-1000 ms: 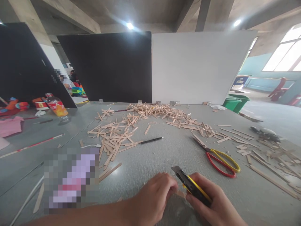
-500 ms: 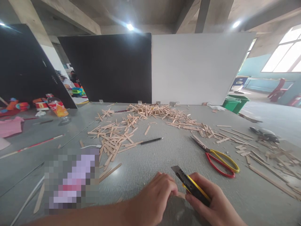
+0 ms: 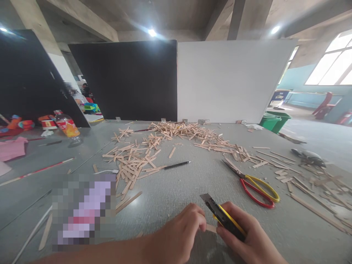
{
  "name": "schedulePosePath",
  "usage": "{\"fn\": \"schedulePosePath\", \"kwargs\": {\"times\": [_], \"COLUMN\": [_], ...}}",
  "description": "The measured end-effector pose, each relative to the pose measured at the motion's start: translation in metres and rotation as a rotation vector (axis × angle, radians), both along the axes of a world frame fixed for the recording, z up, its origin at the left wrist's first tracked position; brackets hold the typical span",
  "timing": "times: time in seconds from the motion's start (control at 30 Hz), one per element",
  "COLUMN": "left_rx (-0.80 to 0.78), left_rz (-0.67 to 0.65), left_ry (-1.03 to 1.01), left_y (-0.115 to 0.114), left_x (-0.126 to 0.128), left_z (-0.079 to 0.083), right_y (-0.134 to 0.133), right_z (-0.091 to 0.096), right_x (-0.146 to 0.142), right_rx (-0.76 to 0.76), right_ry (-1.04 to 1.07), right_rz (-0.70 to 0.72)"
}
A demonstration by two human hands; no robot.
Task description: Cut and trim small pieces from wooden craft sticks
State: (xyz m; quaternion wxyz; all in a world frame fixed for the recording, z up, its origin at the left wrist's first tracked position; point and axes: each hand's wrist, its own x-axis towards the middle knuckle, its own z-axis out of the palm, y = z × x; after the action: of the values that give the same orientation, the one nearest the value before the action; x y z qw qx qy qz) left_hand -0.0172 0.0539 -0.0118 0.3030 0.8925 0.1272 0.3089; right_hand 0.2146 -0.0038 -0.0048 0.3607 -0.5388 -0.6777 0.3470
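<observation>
My right hand is wrapped round a black and yellow utility knife, its blade tip pointing up and to the left. Between the two hands runs a short pale wooden stick, low over the grey table. The curled fingers of my left hand pinch its left end, which they hide. At its other end the stick meets my right fingertips, under the knife; whether they grip it too I cannot tell.
Red and yellow handled scissors lie right of the knife. Beyond my hands are a black pen and a heap of wooden sticks. A drink bottle stands at the far left, and a blurred-out purple object lies nearer.
My left fingers have shifted slightly left and down, and a little more of the stick shows. The right hand and knife have hardly moved.
</observation>
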Motion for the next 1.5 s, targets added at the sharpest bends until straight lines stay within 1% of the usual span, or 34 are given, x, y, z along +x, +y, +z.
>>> {"fn": "schedulePosePath", "kwargs": {"times": [0.13, 0.27, 0.4, 0.47, 0.6, 0.7, 0.77, 0.87, 0.97, 1.03, 1.17, 1.2, 1.33, 1.37, 1.5], "left_rx": [0.013, 0.008, -0.015, -0.049, -0.130, -0.194, -0.211, -0.155, -0.100, -0.086, -0.012, -0.001, 0.000, 0.001, -0.011], "left_rz": [-0.003, -0.004, -0.026, 0.005, 0.119, 0.212, 0.241, 0.235, 0.223, 0.226, 0.223, 0.221, 0.224, 0.225, 0.253], "left_ry": [-0.014, -0.012, -0.037, -0.051, -0.070, -0.060, -0.028, 0.033, 0.045, 0.022, -0.093, -0.124, -0.194, -0.206, -0.234], "left_y": [0.000, 0.000, 0.001, 0.002, 0.001, -0.001, -0.001, 0.000, 0.002, 0.002, 0.003, 0.003, 0.004, 0.003, 0.001], "left_x": [0.000, -0.001, -0.001, 0.000, 0.002, 0.004, 0.005, 0.007, 0.009, 0.008, 0.007, 0.007, 0.010, 0.010, 0.010], "left_z": [0.001, 0.005, 0.006, 0.005, 0.006, 0.010, 0.014, 0.019, 0.018, 0.017, 0.015, 0.015, 0.019, 0.020, 0.022], "right_y": [0.000, 0.000, 0.001, 0.001, 0.000, 0.000, 0.000, 0.000, 0.000, 0.000, 0.000, 0.000, 0.000, 0.001, 0.000], "right_z": [-0.002, -0.003, 0.001, 0.004, 0.009, 0.008, 0.006, 0.001, -0.001, -0.001, 0.004, 0.006, 0.011, 0.011, 0.010], "right_x": [0.000, 0.000, -0.001, -0.003, -0.005, -0.005, -0.005, -0.003, -0.002, -0.003, -0.004, -0.004, -0.003, -0.003, -0.001], "right_rx": [-0.007, -0.028, -0.030, -0.019, 0.008, 0.010, -0.006, -0.039, -0.042, -0.059, -0.163, -0.153, -0.015, -0.011, -0.077], "right_ry": [-0.004, -0.008, -0.006, 0.009, 0.072, 0.123, 0.154, 0.196, 0.239, 0.286, 0.366, 0.353, 0.247, 0.236, 0.238], "right_rz": [-0.016, 0.001, -0.012, -0.034, -0.113, -0.166, -0.180, -0.195, -0.218, -0.213, -0.161, -0.156, -0.159, -0.152, -0.094]}}
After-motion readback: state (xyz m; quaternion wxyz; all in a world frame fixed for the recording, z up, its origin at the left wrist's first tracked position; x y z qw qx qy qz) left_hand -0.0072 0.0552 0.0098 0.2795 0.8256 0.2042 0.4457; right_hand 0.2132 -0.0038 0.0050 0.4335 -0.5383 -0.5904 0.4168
